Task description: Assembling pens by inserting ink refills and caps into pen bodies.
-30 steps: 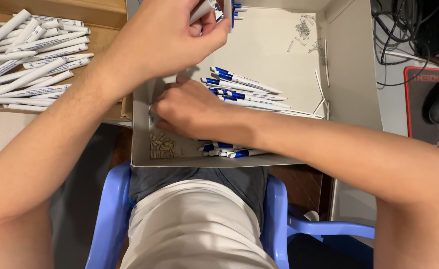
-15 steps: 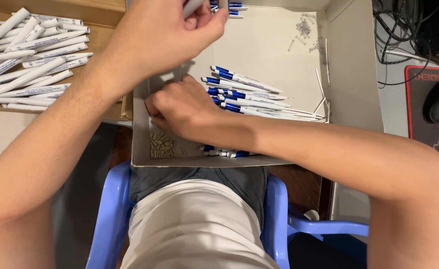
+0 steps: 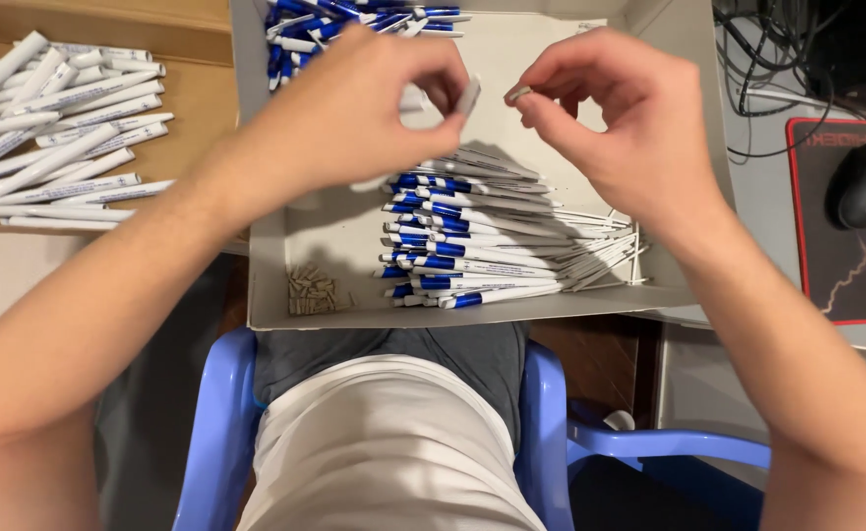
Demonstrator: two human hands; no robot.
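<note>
My left hand (image 3: 374, 108) holds a white pen barrel (image 3: 467, 96) by its end above a shallow grey cardboard box (image 3: 275, 295). My right hand (image 3: 610, 118) pinches a tiny part, probably a spring (image 3: 517, 94), close to the barrel's open end. Below the hands lies a stack of white pens with blue clips (image 3: 472, 236) and thin refills sticking out to the right. A small heap of tiny springs (image 3: 313, 291) lies in the box's near left corner.
More blue pen parts (image 3: 354, 20) lie at the box's far side. A brown box with white pen barrels (image 3: 49, 118) sits left. A black mouse (image 3: 864, 187) on a dark pad and cables are right. I sit on a blue plastic chair (image 3: 226, 413).
My right hand rose from the box's near left corner to meet the left hand. The left hand lowered slightly with the white barrel. The view shifted down.
</note>
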